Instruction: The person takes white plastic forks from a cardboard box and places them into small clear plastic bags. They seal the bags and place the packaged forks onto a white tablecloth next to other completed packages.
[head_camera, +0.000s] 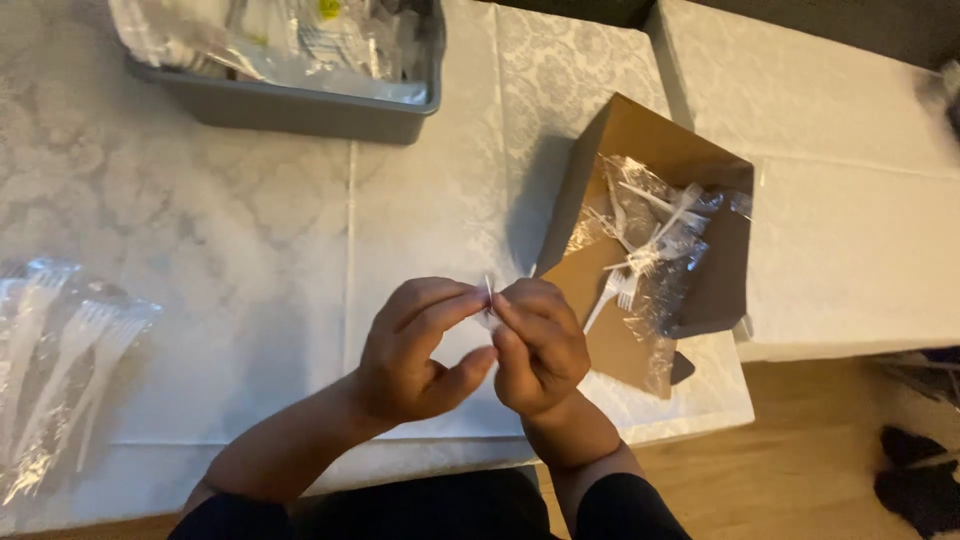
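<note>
White damask tablecloth (250, 230), matte with a woven floral pattern and sharp fold creases, covers the table. Left hand (415, 350) and right hand (540, 345) meet above its near edge, fingertips pressed together on a small clear plastic wrapper (489, 305), thin and glossy, with a sliver of white standing up between the thumbs; what is inside is too small to tell. Both hands pinch shut on it, knuckles bent, dark sleeves at the wrists. Just right of the hands lies an open brown cardboard box (640, 140), flat-sided and dull, tipped at an angle; a crinkled transparent bag of white plastic forks (650, 250) spills from it, tines and handles crossing. At far left, a second clear packet of white forks (60, 350) lies flat, shiny and wrinkled. At the top edge stands a grey rectangular plastic bin (300, 105), smooth-walled, filled with glossy clear-wrapped packets. Pale wooden floor (800, 470) shows at lower right.
</note>
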